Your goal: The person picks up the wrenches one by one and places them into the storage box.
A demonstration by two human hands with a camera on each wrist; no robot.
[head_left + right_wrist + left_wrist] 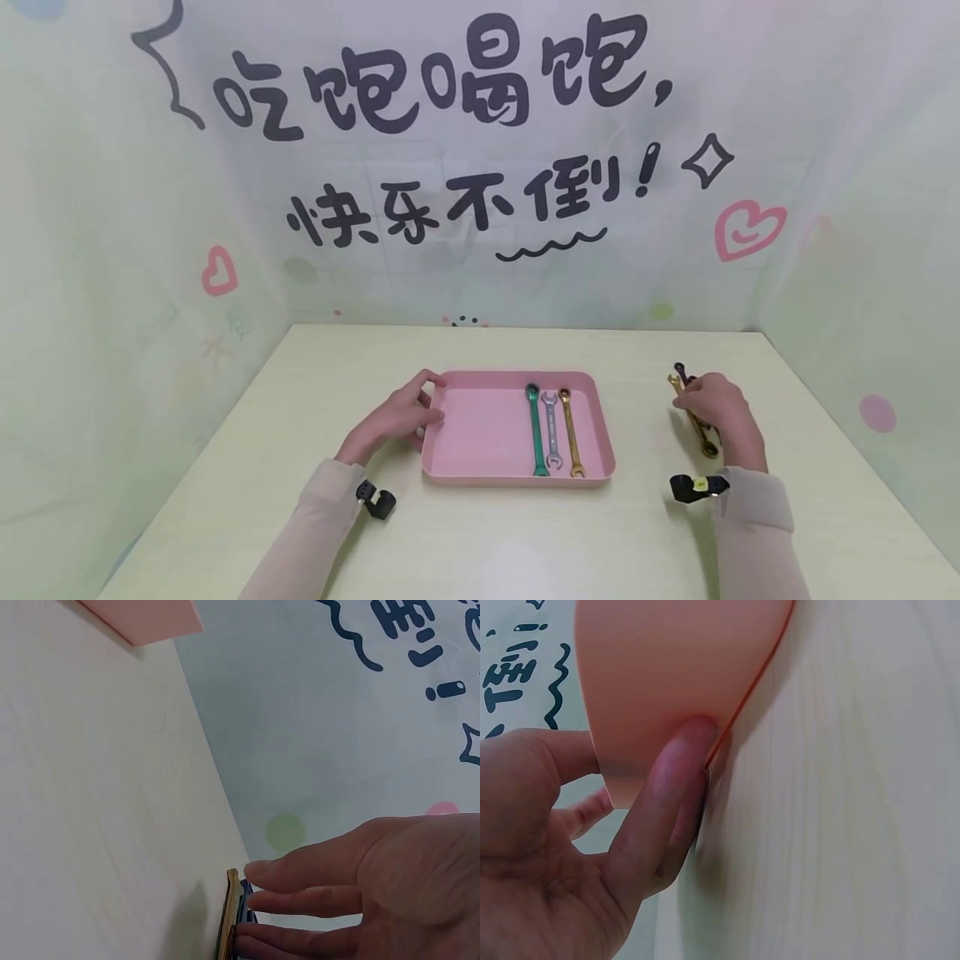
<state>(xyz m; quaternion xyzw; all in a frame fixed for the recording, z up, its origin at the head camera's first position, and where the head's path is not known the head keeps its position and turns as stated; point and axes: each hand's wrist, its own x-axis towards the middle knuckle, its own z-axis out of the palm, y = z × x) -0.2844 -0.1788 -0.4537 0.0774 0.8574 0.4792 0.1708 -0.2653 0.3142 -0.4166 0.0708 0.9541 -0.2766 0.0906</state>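
A pink tray (517, 482) lies mid-table with three wrenches inside: a green wrench (536, 433), a silver wrench (552, 429) and a gold wrench (572, 433). At its left side my left hand (401, 414) holds the tray wall; in the left wrist view the thumb presses the pink wall (667, 667), other fingers behind it. My right hand (720, 408) is over a small group of wrenches right of the tray. Among them are another gold wrench (707, 447) and a dark wrench (679, 368). In the right wrist view its fairly straight fingers (300, 901) meet the wrenches; their lower parts are cut off.
Light wooden table surface (525, 542) surrounds the tray. A printed fabric backdrop (480, 283) rises behind the table and along both sides. Small black cameras sit on both wrists, such as the right wrist camera (682, 488).
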